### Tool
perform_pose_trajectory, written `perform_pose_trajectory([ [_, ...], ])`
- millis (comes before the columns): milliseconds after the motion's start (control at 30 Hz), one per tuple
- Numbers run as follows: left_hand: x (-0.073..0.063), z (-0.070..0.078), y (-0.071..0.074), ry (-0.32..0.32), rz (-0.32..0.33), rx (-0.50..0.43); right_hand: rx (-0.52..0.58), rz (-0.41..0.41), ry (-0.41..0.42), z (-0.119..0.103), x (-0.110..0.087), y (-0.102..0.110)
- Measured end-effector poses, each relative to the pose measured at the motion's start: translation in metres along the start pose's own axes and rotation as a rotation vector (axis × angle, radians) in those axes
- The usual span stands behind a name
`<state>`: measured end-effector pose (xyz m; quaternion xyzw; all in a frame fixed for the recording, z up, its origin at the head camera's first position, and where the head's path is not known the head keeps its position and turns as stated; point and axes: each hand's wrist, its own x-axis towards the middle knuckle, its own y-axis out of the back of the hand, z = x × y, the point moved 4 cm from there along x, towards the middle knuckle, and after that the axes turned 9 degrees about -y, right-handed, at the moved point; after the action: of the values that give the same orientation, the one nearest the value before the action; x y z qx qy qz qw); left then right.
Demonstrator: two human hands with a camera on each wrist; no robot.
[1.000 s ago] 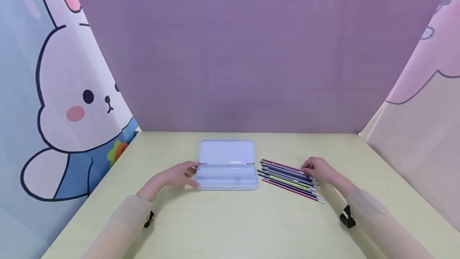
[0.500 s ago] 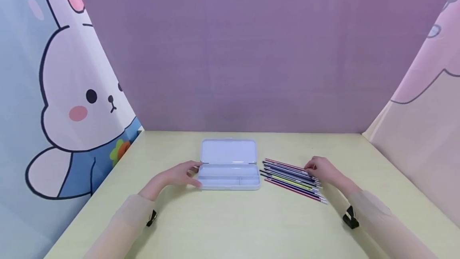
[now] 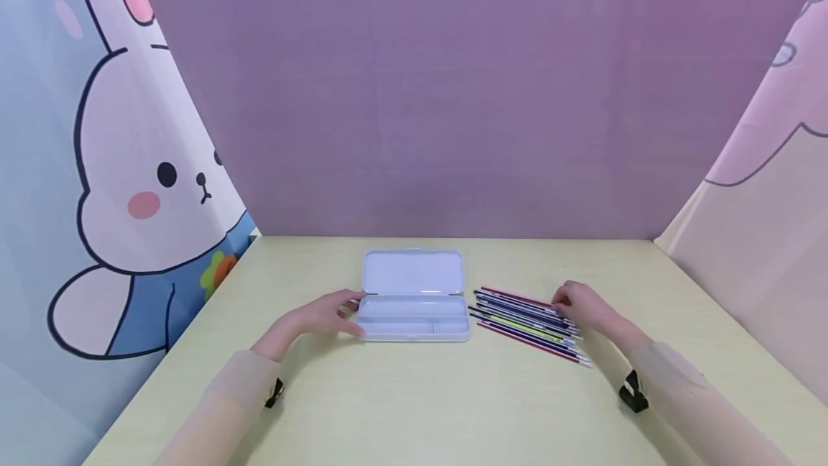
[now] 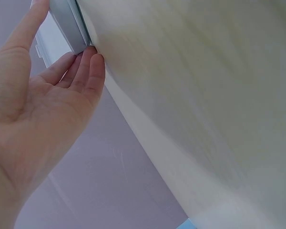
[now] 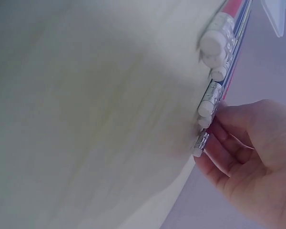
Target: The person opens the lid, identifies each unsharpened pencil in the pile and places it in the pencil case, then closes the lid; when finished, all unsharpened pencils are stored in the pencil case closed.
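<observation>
A white pencil case (image 3: 414, 337) lies with its lid raised on the table, its divided compartments bare. My left hand (image 3: 326, 313) holds its left end, thumb at the front corner and fingers at the back. In the left wrist view, the left hand's fingers (image 4: 83, 74) curl against the case's corner. To the right of the case, several pencils (image 3: 527, 326) lie side by side, dark, red and yellow-green, with white erasers. My right hand (image 3: 582, 304) pinches a pencil at the far side of the row. The right wrist view shows its thumb and fingers (image 5: 233, 117) by the eraser ends.
The pale table (image 3: 414, 401) runs back to a purple backdrop (image 3: 414, 92). A rabbit-print curtain (image 3: 149, 142) hangs along the left side and a pink and cream one (image 3: 763, 236) along the right. Black straps (image 3: 632, 392) show at the wrists.
The whole head view has shifted slightly, so everything appears a little farther right. Both hands keep their places at the pencil case and the pencils.
</observation>
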<state>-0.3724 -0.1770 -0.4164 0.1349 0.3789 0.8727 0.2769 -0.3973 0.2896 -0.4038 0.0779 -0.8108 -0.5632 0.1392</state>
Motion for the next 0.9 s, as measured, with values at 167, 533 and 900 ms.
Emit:
perform_pose_trajectory([
  [167,0.000,-0.001,0.000,-0.002,0.001,0.005,0.037,-0.028,-0.028,0.001,-0.002,0.002],
  [533,0.000,-0.003,0.001,-0.001,0.002,0.014,0.038,-0.008,0.007,0.001,-0.001,0.010],
  [900,-0.001,-0.004,-0.001,-0.003,0.005,-0.005,0.022,0.097,0.041,-0.008,0.003,0.028],
])
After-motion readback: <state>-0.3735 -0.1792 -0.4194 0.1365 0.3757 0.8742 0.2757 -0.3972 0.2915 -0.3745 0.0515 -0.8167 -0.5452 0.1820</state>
